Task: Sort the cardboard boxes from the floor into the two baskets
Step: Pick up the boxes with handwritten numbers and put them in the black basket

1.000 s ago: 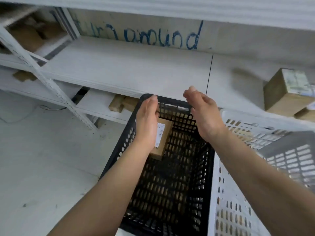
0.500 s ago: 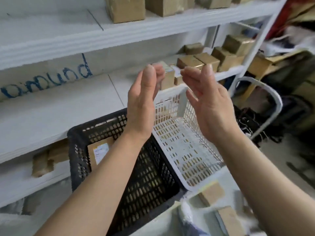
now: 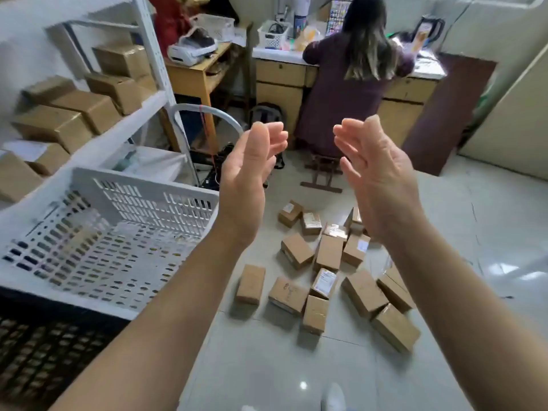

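Observation:
Several brown cardboard boxes [image 3: 326, 271] lie scattered on the pale tiled floor, right of centre. The white basket [image 3: 142, 185] stands at the left, its inside showing nothing I can make out. A corner of the black basket [image 3: 35, 348] shows at the lower left, in front of the white one. My left hand [image 3: 249, 176] and my right hand [image 3: 376, 176] are raised above the boxes, palms facing each other, fingers apart, holding nothing.
A white shelf rack [image 3: 148, 48] with stacked boxes runs along the left. A person [image 3: 353, 84] sits with their back to me at a desk [image 3: 281, 75] behind the boxes. A hand cart handle [image 3: 207, 111] stands by the rack.
My view has swung right from the shelf and baskets to the floor boxes. Both hands stayed raised and empty; the box dropped in the black basket is out of sight.

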Available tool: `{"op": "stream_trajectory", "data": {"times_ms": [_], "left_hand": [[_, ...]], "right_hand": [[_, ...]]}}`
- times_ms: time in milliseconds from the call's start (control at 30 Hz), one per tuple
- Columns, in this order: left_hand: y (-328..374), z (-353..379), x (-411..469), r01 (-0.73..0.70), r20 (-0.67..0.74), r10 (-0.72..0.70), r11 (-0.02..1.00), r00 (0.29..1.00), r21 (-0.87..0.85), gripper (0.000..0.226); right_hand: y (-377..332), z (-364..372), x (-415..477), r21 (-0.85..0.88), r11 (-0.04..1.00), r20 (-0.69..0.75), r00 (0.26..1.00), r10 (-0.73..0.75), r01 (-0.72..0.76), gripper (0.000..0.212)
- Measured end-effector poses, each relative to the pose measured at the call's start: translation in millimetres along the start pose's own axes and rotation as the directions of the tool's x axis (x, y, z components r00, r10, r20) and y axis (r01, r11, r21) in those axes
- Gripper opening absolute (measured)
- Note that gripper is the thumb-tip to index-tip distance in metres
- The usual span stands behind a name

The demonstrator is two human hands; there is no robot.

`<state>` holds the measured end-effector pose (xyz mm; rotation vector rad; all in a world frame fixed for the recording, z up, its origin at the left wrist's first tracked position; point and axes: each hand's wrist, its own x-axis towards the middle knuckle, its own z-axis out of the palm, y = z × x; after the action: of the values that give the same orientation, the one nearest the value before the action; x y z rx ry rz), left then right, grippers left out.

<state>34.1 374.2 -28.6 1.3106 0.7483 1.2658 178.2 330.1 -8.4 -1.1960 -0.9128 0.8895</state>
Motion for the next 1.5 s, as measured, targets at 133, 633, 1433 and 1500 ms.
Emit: {"op": "stream_trajectory", "data": {"times_ms": [133,633,1433,1500], "left_hand": [[-21.3,70.4,4.8,0.061,0.082,-0.060,0.998,0.995,-0.012,0.043],[-147.6,171.9,14.1,0.303,-0.038,-0.301,0.951,0.953,0.069,0.044],[-491.2,-12.1,44.5,0.664,-0.255,-0.613,0.684,0.747,0.302,0.034],[-535.7,-30.0,36.2,0.686,-0.298,-0.618,0.650,0.727,0.327,0.036]], "right_hand": [[3.7,-69.4,-2.0,-0.035,0.999,-0.101,0.995,0.018,-0.022,0.036],[97.0,-214.9,52.4,0.028,0.932,-0.110,0.925,0.363,-0.362,0.026],[487.5,-142.0,97.8,-0.003,0.611,-0.242,0.593,0.768,-0.792,0.087],[534.0,-146.0,96.1,0.007,0.568,-0.242,0.550,0.799,-0.823,0.076]]}}
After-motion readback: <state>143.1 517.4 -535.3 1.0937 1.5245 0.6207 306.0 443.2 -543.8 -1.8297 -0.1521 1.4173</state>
